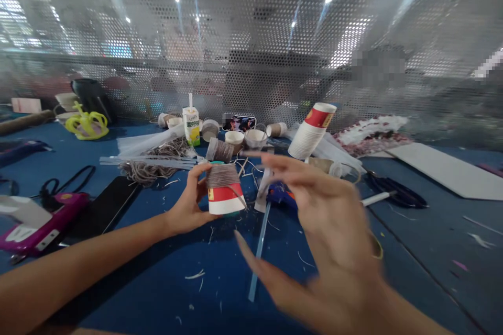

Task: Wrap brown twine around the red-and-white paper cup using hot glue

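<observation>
My left hand (pixel 192 203) grips a paper cup (pixel 226 200) turned rim down, its red band and white lower part still bare. Grey-brown yarn (pixel 222 175) is wound round the cup's upper part, and a loose end hangs at its right side. Slightly blurred, my right hand (pixel 326 220) is raised to the right of the cup, thumb and fingers spread apart with nothing between them. Behind that hand lies a blue glue gun (pixel 281 194), partly hidden, with a clear glue stick (pixel 259 256) on the table near it.
A tilted stack of paper cups (pixel 308 138), a drink carton (pixel 192 126) and a yarn pile (pixel 157 165) stand or lie behind. Scissors (pixel 396 191) and a white board (pixel 444 170) are at right. A black phone (pixel 102 209) and a magenta device (pixel 47 225) lie left.
</observation>
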Motion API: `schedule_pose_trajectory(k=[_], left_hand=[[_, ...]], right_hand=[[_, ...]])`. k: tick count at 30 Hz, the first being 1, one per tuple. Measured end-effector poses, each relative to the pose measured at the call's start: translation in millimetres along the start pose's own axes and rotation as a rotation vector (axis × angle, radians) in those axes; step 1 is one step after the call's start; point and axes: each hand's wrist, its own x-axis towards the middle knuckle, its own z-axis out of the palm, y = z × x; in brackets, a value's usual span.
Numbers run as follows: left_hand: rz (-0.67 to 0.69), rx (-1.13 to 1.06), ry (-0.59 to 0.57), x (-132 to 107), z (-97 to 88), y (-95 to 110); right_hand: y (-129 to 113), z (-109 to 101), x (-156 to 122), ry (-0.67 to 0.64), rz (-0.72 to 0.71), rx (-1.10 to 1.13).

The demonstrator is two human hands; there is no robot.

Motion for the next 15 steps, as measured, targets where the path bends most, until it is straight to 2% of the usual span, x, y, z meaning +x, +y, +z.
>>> schedule_pose_trajectory(k=[1,3,6,11,15], left_hand=[[0.004,-0.015,-0.014,0,0.2,-1],[-0.002,-0.023,-0.041,-1,0.5,-1],[-0.011,-0.003,-0.071,-3,0.8,-1],[-0.003,0.104,-0.125,-3,-1.1,3],[-0.016,0.169,-0.139,1,-2.8,9]], right_hand=[[16,4,1,-0.023,-0.039,-0.011],[45,12,0,-0.162,-0.014,-0.087],[74,24,-7,-0.195,0.053,-0.067],[84,34,-18,-0.093,0.028,0.013],[87,38,-21,-0.091,0.054,-0.006]])
